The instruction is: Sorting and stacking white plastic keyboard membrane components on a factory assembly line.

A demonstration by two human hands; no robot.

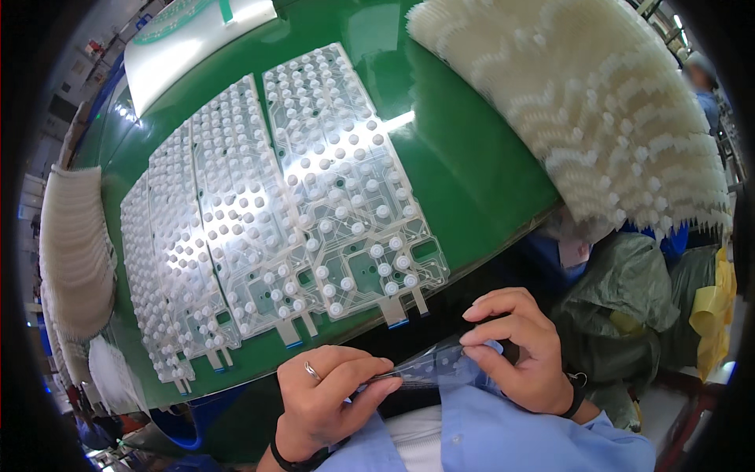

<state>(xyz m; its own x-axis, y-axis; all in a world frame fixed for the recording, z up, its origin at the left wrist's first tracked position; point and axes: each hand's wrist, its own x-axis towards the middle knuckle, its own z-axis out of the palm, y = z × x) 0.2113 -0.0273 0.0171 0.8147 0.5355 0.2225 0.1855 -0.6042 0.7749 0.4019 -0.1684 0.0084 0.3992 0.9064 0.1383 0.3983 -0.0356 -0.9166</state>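
Note:
Close to my body, below the table's edge, my left hand [334, 397] and my right hand [515, 354] hold a clear plastic film [429, 366] between them. The left thumb and fingers pinch one end; at the other end, the right thumb and index finger pinch it. Faint pale dots show through the film, but its full shape is hidden by my hands. Just beyond, several clear keyboard membranes [354, 177] with white rubber domes lie side by side on the green table [464, 173]. Their short ribbon tails [393, 311] hang toward me over the near edge.
A tall stack of domed translucent sheets [582, 110] fans over the table's right side. Another stack of pale sheets [75, 252] stands at the left. A white sheet with a green pattern [189, 55] lies at the far left. Dark plastic bags [621, 291] sit low on the right.

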